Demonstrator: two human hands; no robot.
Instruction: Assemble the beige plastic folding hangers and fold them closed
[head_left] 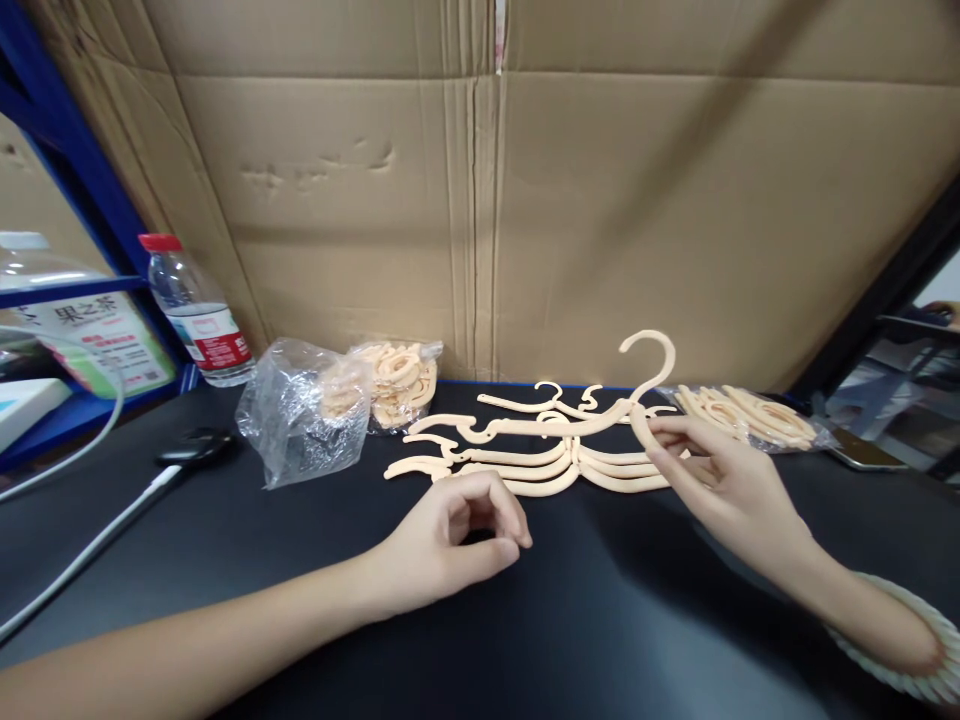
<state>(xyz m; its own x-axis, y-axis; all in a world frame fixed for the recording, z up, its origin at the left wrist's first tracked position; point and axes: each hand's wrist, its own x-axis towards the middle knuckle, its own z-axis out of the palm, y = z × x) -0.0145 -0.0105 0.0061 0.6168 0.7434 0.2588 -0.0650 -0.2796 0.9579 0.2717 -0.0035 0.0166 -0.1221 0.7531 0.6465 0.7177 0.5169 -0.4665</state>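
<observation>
My right hand [720,475] pinches one arm of a beige plastic folding hanger [555,425] between thumb and fingers. This hanger is held above the table, its hook upward and its other arm stretched out to the left. Resting near the table's middle, my left hand [461,540] has its fingers curled round to the thumb, and nothing shows in them. Just behind it lie several unfolded beige hangers [517,475], side by side and partly hidden by my hands and the held hanger. Another beige hanger [517,404] lies farther back.
Toward the back left, a crumpled clear plastic bag [300,420] lies beside a bag of folded hangers [397,375]. Another bagged set [742,412] and a phone [862,450] are at right. A bottle [210,330] and a cable [90,555] are at left. Cardboard [360,220] stands behind.
</observation>
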